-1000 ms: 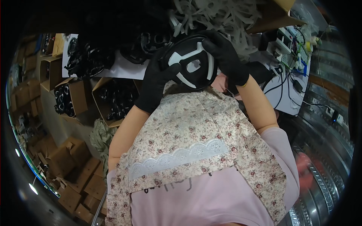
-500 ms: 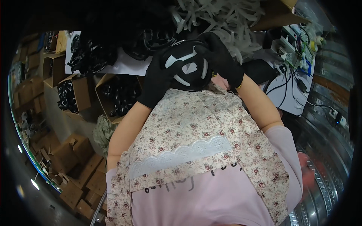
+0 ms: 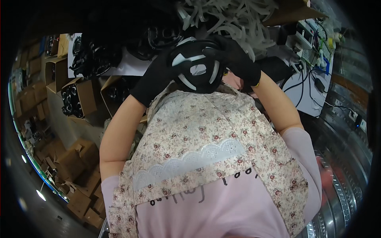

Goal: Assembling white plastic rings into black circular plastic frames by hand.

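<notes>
A round black plastic part (image 3: 204, 81) with pale translucent curved strips set in it is held close to my apron at the table's near edge. My left hand (image 3: 160, 75), in a black glove, grips its left side. On the upper right side, my right hand (image 3: 232, 57), gloved the same way, is closed on the rim, fingers bent over the top. One pale strip (image 3: 187, 59) crosses the part's upper left, near my left fingers. The fingertips behind the part are hidden.
Beyond my hands lies a heap of pale curved strips (image 3: 250, 27). Black plastic parts (image 3: 93, 57) are piled on the white table (image 3: 135, 65) at left. Cartons (image 3: 83, 99) of black parts stand below. Cables (image 3: 301, 85) and electronics (image 3: 301, 37) sit at right.
My left forearm and elbow have swung outward to the left, and the left hand has shifted on the part. The round part has tilted slightly and stays in both hands.
</notes>
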A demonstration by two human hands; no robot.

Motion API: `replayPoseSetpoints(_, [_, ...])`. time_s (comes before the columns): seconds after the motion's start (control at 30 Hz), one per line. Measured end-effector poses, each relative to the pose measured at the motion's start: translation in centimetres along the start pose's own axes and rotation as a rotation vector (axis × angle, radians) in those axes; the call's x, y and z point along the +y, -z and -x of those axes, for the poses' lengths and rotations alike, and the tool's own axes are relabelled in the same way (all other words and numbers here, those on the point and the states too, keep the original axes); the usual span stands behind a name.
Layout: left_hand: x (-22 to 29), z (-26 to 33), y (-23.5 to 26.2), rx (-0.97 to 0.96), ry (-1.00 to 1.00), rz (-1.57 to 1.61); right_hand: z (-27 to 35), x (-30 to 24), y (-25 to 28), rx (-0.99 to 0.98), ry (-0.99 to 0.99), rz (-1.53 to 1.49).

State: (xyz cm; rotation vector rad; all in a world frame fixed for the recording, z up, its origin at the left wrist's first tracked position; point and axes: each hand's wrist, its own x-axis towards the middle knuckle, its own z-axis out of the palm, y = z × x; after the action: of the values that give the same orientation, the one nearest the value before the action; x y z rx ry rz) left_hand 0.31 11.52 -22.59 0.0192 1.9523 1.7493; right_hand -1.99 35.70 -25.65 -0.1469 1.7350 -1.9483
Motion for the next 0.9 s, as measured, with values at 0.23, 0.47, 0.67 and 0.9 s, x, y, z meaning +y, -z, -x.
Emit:
replayPoseSetpoints(0.23, [-1.3,-1.4,-0.1,0.104,-0.025,-0.041,-0.1,0.9,0.0,0.062,0.025,-0.003])
replayPoseSetpoints(0.47, [-2.3,-3.1,-1.0,0.259,-0.092,0.327,-2.1,1.9,0.8,0.276,0.129,-0.198])
replayPoseSetpoints(0.67, [1.3,-0.1,1.3,0.178,0.05,0.179,-2.6,2.5,0.9,0.418,0.615,0.738])
replayPoseSetpoints(0.9, [2.6,2.5,1.8,0.02,-0.018,-0.159,-3.2,-4.5,-1.8,-0.342,-0.028,0.524])
